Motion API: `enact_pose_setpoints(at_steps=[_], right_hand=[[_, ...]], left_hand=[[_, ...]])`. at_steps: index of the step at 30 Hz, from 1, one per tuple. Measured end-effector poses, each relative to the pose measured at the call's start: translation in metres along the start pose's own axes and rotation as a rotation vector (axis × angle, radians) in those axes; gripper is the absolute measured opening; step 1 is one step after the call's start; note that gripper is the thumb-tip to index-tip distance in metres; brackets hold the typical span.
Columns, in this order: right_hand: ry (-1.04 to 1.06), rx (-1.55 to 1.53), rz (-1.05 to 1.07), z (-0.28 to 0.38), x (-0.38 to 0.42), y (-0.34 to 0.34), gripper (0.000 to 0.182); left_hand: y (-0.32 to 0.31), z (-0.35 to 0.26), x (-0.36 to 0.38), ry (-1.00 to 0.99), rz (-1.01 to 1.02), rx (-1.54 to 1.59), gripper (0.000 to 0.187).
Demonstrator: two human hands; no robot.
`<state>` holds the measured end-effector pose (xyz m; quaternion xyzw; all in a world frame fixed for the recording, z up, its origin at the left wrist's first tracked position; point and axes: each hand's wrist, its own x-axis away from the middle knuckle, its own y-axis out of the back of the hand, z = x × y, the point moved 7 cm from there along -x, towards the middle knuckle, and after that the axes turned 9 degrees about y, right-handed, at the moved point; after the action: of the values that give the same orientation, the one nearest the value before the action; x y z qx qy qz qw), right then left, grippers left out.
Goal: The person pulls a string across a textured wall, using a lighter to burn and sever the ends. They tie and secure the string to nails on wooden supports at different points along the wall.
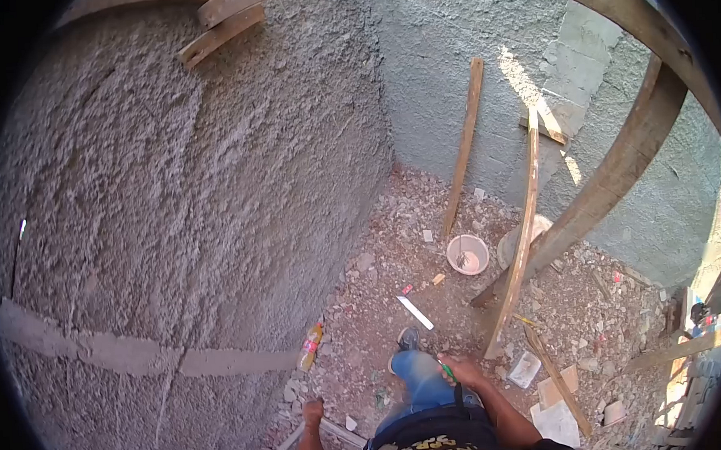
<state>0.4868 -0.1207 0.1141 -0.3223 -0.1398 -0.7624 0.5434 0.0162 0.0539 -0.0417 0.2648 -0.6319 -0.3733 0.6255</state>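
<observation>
Head view, one pit or room, as seen from where I stand. Left wall (214,191): coarse grey render, deeply pitted, crossed low down by a smooth flat band (246,361). Far wall (442,77): paler, grainy, with a patch of bare block. Ground (385,240): reddish dirt and broken stone. Timber: a slim plank (463,148) leaning at the far wall; a bowed post (529,205); a thick slanting beam (616,180). Basin (479,245): round, pale pink, something thin inside. White strip (415,312): long, flat, straight-edged. Clear tub (524,369): boxy, right of the person.

Writing: bottle (310,346), plastic, with a red and yellow label too small to read, lying near the left wall. Dark shirt (470,431): grey and yellow lettering; "INDRA" seems legible, the rest not.

Hands: well apart. Right hand (465,372): forearm angled inward, fingers closed round a green tool (448,371), held above the jeans (420,381). Left hand (313,412): arm out to the side, hand uppermost; I cannot tell whether it grips anything.
</observation>
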Motion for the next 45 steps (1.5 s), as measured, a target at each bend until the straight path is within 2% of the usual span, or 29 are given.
enact_pose_setpoints(at_steps=[2,3,5,7,9,10,11,12,13,14,15,16,18,19,21,22,25,26,27,28,29,31,33,35,36,38,41,42,45], right_hand=[[0.02,-0.037,-0.084,-0.005,-0.003,0.001,0.047],[-0.003,-0.082,-0.075,0.023,-0.047,-0.005,0.047],[-0.032,-0.102,-0.151,0.046,-0.067,0.007,0.047],[-0.026,-0.078,-0.18,0.07,-0.087,0.02,0.047],[0.036,-0.011,-0.269,0.093,-0.107,0.032,0.046],[0.055,-0.027,-0.293,0.099,-0.118,0.037,0.046],[0.056,-0.043,-0.315,0.099,-0.125,0.041,0.046],[0.047,-0.077,-0.338,0.103,-0.125,0.039,0.046],[0.06,-0.108,-0.368,0.115,-0.133,0.043,0.045],[0.046,-0.142,-0.402,0.116,-0.141,0.05,0.048],[0.014,-0.181,-0.431,0.105,-0.14,0.048,0.052],[-0.026,-0.202,-0.435,0.101,-0.147,0.048,0.052],[-0.027,-0.382,-0.463,0.1,-0.155,0.048,0.049],[-0.052,-0.395,-0.467,0.097,-0.161,0.048,0.049],[-0.07,-0.429,-0.489,0.099,-0.173,0.053,0.046],[-0.077,-0.436,-0.497,0.103,-0.183,0.058,0.046],[-0.124,-0.453,-0.548,0.116,-0.206,0.07,0.045],[-0.12,-0.464,-0.574,0.125,-0.216,0.077,0.044],[-0.106,-0.478,-0.598,0.135,-0.229,0.084,0.044],[-0.127,-0.481,-0.617,0.151,-0.244,0.092,0.044],[-0.141,-0.487,-0.636,0.17,-0.258,0.099,0.043],[-0.076,-0.516,-0.655,0.211,-0.294,0.113,0.043],[-0.071,-0.494,-0.675,0.26,-0.331,0.124,0.045],[0.011,-0.488,-0.655,0.307,-0.373,0.125,0.046],[0.05,-0.481,-0.666,0.334,-0.398,0.132,0.047],[0.136,-0.484,-0.589,0.409,-0.432,0.136,0.048],[0.241,-0.543,-0.519,0.498,-0.476,0.141,0.051],[0.305,-0.562,-0.455,0.535,-0.488,0.141,0.051],[0.447,-0.549,-0.352,0.637,-0.503,0.144,0.051]], left_hand=[[-0.002,-0.009,0.014,0.03,0.011,0.05,0.037],[0.014,-0.005,-0.026,0.129,0.097,0.019,0.04],[0.016,-0.015,-0.04,0.126,0.128,0.003,0.042],[0.014,-0.04,-0.052,-0.171,0.13,0.033,0.03],[-0.013,-0.023,-0.082,0.178,0.281,0.447,0.025],[0.001,-0.031,-0.065,0.2,0.319,0.416,0.025],[0.053,-0.061,-0.056,0.376,0.431,0.624,0.023],[0.05,-0.067,-0.069,0.141,0.356,0.408,0.023],[0.052,-0.082,-0.085,-0.247,0.112,0.024,0.022],[0.051,-0.087,-0.094,-0.256,0.122,0.007,0.017],[0.055,-0.081,-0.092,-0.295,0.106,0.152,0.014],[0.062,-0.089,-0.102,-0.233,0.156,0.014,0.014],[0.07,-0.089,-0.126,-0.307,0.152,0.304,0.014],[0.057,-0.081,-0.144,-0.3,0.173,0.286,0.014],[0.043,-0.063,-0.18,-0.151,0.239,0.678,0.015],[0.095,-0.109,-0.173,-0.373,0.177,0.098,0.016],[0.122,-0.134,-0.203,-0.465,0.183,-0.015,0.016],[0.127,-0.14,-0.218,-0.323,0.311,0.059,0.018],[0.132,-0.15,-0.229,-0.424,0.28,-0.032,0.019],[0.127,-0.139,-0.251,-0.248,0.41,0.096,0.018],[0.127,-0.14,-0.273,-0.203,0.442,0.072,0.017],[0.159,-0.173,-0.308,-0.455,0.4,0.538,0.026],[0.171,-0.186,-0.353,-0.094,0.568,0.746,0.021],[0.228,-0.234,-0.393,-0.037,0.615,0.631,0.021],[0.263,-0.28,-0.4,-0.06,0.552,0.653,0.021],[0.39,-0.368,-0.408,-0.014,0.451,0.433,0.026],[0.452,-0.427,-0.436,-0.136,0.294,0.405,0.035],[0.465,-0.44,-0.438,-0.152,0.317,0.453,0.041],[0.475,-0.461,-0.443,-0.089,0.391,0.443,0.041]])
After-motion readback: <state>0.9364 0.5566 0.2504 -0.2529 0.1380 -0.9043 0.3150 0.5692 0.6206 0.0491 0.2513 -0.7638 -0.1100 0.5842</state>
